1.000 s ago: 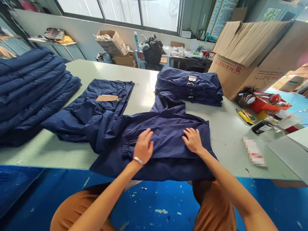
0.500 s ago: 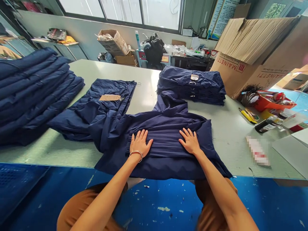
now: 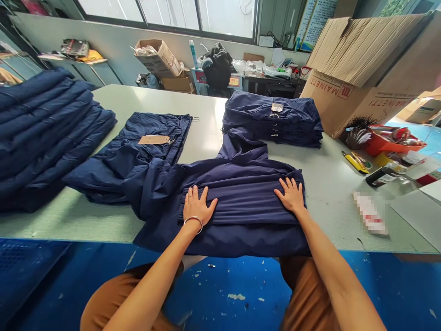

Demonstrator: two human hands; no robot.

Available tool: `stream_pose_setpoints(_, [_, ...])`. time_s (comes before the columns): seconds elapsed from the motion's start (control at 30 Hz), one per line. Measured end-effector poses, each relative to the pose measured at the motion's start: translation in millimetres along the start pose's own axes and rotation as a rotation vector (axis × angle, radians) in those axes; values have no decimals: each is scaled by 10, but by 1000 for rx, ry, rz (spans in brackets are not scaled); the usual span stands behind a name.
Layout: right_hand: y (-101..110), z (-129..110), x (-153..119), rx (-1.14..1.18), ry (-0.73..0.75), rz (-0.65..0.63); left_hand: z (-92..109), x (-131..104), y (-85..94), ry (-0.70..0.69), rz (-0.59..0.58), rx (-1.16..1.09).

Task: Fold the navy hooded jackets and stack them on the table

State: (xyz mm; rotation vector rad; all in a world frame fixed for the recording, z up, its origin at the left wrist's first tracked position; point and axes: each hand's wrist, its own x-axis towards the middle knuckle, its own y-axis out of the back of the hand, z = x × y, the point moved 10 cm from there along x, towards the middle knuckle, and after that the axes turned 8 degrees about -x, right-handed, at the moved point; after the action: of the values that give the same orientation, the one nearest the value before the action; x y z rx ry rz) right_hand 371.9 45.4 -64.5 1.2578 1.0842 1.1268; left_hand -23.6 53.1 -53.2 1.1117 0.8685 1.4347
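A navy hooded jacket (image 3: 241, 236) lies partly folded at the table's near edge, its hood pointing away from me and one sleeve laid across the body. My left hand (image 3: 199, 205) rests flat on the cuff end of that sleeve, fingers spread; a bangle circles the wrist. Palm down, my right hand (image 3: 291, 195) presses on the fabric near the jacket's right edge, fingers apart. The other sleeve bunches out to the left, over a folded navy garment (image 3: 138, 126) with a brown tag (image 3: 154, 139).
A tall stack of navy garments (image 3: 44, 138) stands at the left, and a smaller folded pile (image 3: 272, 119) lies behind the hood. On the right are a cardboard box (image 3: 330, 99), an orange basket (image 3: 375, 146), a yellow cutter (image 3: 354, 162) and a dark bottle (image 3: 384, 177).
My right hand has slid right across the sleeve to the jacket's right edge, and the lower right corner no longer sticks out there. My left hand stays on the cuff.
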Motion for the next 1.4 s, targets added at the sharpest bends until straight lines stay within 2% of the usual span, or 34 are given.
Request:
stream_pose_setpoints(0.27, [-27, 299, 62, 56, -311, -11, 9, -6, -9, 15, -44, 16])
stream_pose_setpoints(0.53, [-38, 345, 58, 50, -333, -11, 7, -22, 0, 17, -25, -28])
stream_pose_setpoints(0.6, [-44, 360, 82, 50, -336, -54, -22, -13, 10, -2, 22, -105])
stream_pose_setpoints(0.73, [-26, 365, 118, 78, -331, -233, -144, 22, 138, -52, 195, -411])
stream_pose_setpoints(0.83, [198, 257, 64, 65, -317, -173, -366, 25, 298, 50, 363, -632])
stream_pose_setpoints(0.9, [330, 39, -31, 39, -233, -90, -409, 12, 392, 85, 427, -652])
stream_pose_setpoints(0.93, [349, -106, -98, 23, -170, -68, -355, 16, 420, 54, 416, -614])
stream_pose_setpoints(1.0, [288, -386, -253, -7, -49, -67, -147, 32, 394, -65, 306, -465])
stream_pose_setpoints(1.1, [97, -605, -447, -27, 22, -93, 44, 19, 179, -135, 72, -203])
stream_pose_setpoints(1.2, [-18, -620, -513, -31, 11, -89, 25, -8, 16, -88, -67, -40])
stream_pose_setpoints(1.4, [-30, -589, -489, -33, 5, -92, 21, 7, 10, -75, -86, -16])
